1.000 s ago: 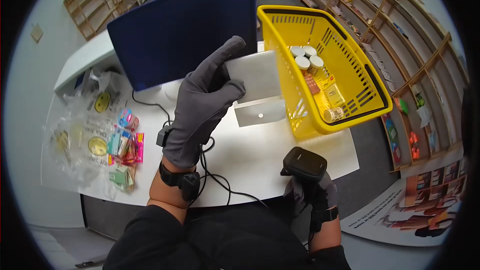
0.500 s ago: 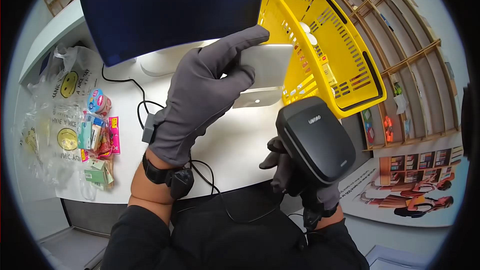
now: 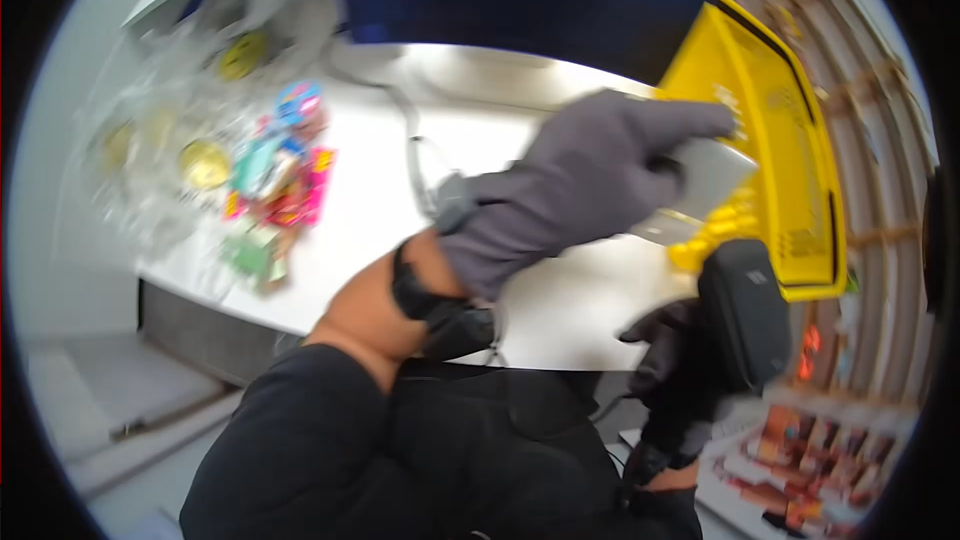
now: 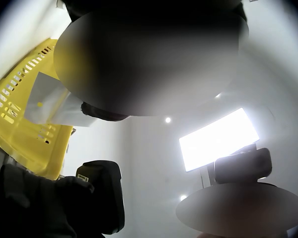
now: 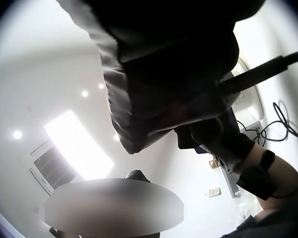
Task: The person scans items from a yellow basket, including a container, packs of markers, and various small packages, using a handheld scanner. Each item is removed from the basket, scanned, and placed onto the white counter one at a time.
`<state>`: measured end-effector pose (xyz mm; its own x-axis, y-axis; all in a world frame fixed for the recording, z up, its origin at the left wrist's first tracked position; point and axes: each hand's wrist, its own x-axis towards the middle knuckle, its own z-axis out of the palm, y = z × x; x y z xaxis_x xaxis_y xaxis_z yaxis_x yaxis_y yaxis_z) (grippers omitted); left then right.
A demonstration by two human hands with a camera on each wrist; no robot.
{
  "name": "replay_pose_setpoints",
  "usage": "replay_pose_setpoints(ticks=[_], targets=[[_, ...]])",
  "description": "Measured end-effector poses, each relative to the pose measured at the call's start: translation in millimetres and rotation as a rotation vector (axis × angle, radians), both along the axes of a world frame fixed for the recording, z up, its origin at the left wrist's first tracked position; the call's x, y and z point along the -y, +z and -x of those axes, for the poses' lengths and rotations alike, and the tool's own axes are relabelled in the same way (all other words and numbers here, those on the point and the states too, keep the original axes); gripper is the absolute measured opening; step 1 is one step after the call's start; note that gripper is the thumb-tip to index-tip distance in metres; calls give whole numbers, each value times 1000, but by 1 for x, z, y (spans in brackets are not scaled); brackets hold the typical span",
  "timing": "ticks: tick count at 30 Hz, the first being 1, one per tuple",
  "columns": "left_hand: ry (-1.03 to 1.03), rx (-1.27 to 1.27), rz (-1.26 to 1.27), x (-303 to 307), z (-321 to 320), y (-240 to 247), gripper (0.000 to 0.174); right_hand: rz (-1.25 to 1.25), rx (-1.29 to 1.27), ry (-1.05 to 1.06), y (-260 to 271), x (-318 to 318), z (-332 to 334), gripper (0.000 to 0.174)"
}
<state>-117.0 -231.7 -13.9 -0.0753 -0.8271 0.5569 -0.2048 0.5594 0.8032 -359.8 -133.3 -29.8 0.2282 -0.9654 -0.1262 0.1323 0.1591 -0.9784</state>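
My gloved left hand point(image 3: 590, 175) reaches right across the counter. Its thumb and index finger grip a silver flat-sided box point(image 3: 715, 180), which also shows in the left wrist view as a shiny box point(image 4: 47, 101). The far fingers are hidden behind it. Low on the right, my gloved right hand point(image 3: 670, 360) holds a black corded barcode scanner point(image 3: 748, 315), its wide head raised. The scanner's cable point(image 5: 268, 72) runs from the grip in the right wrist view. A yellow shopping basket point(image 3: 815, 180) stands right behind the silver box.
A large dark monitor point(image 3: 530, 0) stands at the back of the white counter point(image 3: 370, 210). Clear plastic bags point(image 3: 150, 145) and small packaged goods point(image 3: 285, 175) lie on the left. A loose cable point(image 3: 415, 155) crosses the counter. Wooden shelves point(image 3: 880, 140) rise at the right.
The head view has tipped downward and swung, so the counter and basket shift in it. My left hand keeps its hold on the silver box. The right hand has lifted the scanner toward the box.
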Motion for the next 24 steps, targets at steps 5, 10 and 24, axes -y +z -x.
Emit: replay_pose_setpoints(ticks=[5,10,24], targets=[[82,79,75,-7,2,8,50,304,-67,143,-26,-7,31,48],[27,-64,300,-18,1,17,53,5,-213,201,-59,-7,78,54],[644,41,-254,-179,-115,62,44,506,-450,-102,-179,29,137,60]])
